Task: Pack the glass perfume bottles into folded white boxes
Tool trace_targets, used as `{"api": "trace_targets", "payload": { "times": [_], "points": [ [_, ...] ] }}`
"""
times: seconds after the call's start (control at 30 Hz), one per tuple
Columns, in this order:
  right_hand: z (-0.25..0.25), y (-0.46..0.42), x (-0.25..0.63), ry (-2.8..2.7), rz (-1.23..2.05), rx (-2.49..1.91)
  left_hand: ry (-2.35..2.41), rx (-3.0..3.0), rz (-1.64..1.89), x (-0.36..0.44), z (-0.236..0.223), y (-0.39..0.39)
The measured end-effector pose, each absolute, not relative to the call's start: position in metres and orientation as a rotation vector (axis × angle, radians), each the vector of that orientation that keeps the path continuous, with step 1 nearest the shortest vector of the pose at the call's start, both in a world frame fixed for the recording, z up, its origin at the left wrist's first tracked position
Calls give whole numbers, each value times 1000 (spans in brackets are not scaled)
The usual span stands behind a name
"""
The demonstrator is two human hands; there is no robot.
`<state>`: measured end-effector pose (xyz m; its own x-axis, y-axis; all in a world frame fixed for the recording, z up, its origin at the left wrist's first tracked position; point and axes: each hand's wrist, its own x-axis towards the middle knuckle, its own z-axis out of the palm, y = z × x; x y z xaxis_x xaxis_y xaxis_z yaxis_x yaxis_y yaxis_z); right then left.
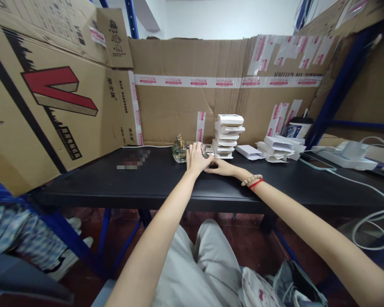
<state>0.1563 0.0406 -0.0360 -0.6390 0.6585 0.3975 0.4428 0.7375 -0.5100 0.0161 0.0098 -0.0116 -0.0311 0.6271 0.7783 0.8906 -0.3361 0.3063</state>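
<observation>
My left hand (196, 161) is over the desk with its fingers bent around a small, shiny metallic thing (205, 152), mostly hidden behind them. From the other side my right hand (223, 167) meets it, fingers curled in around the same spot; a dark patch shows between the hands, too small to name. Just left of my left hand a glass bottle (179, 152) with a gold-coloured top stands upright, looking like perfume. Close behind my hands rises a stack of small white boxes (228, 135), some jutting out unevenly.
On the black desk (92, 179), right of the stack, lie a flat white box (250, 152) and several piled boxes (277, 148). Farther right are a lidded cup (298, 128), a phone (316, 162) on a cable, and a power strip (355, 158). Cardboard walls (179, 102) enclose the back and left.
</observation>
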Motion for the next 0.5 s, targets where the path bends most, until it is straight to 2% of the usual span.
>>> {"api": "trace_targets", "payload": {
  "times": [0.2,0.5],
  "points": [
    [-33,39,158,-2402,380,-891,-1766,-1727,-1459,10,-9,11],
    [-33,41,157,-2411,434,-890,-1895,-1482,-1483,4,-5,5]
  ]
}}
